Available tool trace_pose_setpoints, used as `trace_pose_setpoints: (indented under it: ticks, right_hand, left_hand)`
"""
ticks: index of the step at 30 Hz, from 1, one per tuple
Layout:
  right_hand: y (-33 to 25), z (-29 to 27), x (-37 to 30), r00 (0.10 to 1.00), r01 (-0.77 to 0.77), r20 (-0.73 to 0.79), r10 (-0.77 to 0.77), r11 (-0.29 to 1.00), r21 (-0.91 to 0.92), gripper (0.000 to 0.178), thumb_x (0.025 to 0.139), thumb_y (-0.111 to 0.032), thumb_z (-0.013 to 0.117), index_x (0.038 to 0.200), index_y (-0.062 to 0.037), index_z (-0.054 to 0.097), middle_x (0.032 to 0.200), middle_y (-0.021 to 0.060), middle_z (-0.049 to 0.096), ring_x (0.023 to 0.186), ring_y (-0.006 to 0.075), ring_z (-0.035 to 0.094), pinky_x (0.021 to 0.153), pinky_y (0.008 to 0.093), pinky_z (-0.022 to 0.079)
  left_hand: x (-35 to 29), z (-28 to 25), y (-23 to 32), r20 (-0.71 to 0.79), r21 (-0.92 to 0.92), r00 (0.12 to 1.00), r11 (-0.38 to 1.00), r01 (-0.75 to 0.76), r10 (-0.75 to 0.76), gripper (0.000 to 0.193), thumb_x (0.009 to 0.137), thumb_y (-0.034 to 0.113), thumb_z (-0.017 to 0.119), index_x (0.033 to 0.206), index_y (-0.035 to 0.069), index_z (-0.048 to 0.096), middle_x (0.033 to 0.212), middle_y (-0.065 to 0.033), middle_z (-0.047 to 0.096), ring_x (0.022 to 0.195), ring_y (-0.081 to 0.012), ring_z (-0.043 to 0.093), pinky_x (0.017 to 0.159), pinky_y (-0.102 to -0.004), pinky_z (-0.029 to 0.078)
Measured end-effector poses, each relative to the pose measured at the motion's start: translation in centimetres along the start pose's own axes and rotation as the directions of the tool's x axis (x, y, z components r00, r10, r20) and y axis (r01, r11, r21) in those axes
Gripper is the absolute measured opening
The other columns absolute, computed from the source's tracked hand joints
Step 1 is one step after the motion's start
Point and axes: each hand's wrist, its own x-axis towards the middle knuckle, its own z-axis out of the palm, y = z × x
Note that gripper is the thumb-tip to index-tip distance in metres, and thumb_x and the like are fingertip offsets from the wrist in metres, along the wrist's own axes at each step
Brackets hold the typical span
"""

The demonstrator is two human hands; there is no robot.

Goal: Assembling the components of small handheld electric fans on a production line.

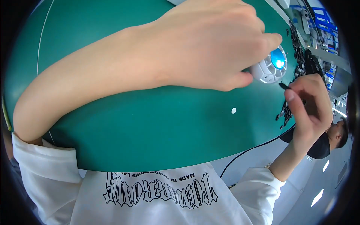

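Observation:
My left hand (217,45) reaches across the green tabletop (150,127), its fingers closed around a white, round, ribbed device (267,72). A shiny blue disc (278,59) fills the middle of the device's exposed face; the hand hides much of the rest. Close to the device's lower right edge, my right hand (311,99) pinches a small, thin black piece (284,86) between thumb and index finger. A short gap separates that piece from the device.
A small white disc (234,110) lies on the tabletop below the device. Loose small black parts (299,56) are heaped along the right side, some under my right hand. A black cable (245,151) curves past the near edge. Another person (335,138) is at the far right.

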Motion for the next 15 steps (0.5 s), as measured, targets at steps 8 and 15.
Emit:
trace_pose_setpoints:
  ticks: [8, 15]
  right_hand:
    - [-1.2, 7.4, 2.5, 0.982, 0.177, -0.039, -0.186, 0.969, -0.173, 0.016, 0.077, 0.006, 0.079, 0.088, 0.0033, 0.068, 0.084, 0.0058, 0.065, 0.068, 0.0109, 0.059, 0.055, 0.0208, 0.039]
    - [-0.1, 8.7, 5.2, 1.0, 0.006, -0.031, -0.007, 1.0, -0.026, 0.035, 0.081, 0.005, 0.077, 0.114, 0.0052, 0.064, 0.112, 0.0128, 0.065, 0.087, 0.0135, 0.063, 0.067, 0.0221, 0.052]
  left_hand:
    - [-0.9, 2.8, -5.8, 0.039, -0.12, 0.997, 0.99, 0.074, -0.07, 0.081, 0.064, 0.017, 0.085, 0.139, 0.009, 0.055, 0.125, -0.0179, 0.062, 0.112, -0.0379, 0.064, 0.094, -0.0452, 0.052]
    - [-0.4, 1.7, -8.5, 0.076, -0.155, 0.993, 0.983, 0.102, -0.091, 0.079, 0.067, 0.02, 0.084, 0.139, 0.007, 0.054, 0.124, -0.019, 0.062, 0.112, -0.0379, 0.063, 0.094, -0.0454, 0.051]
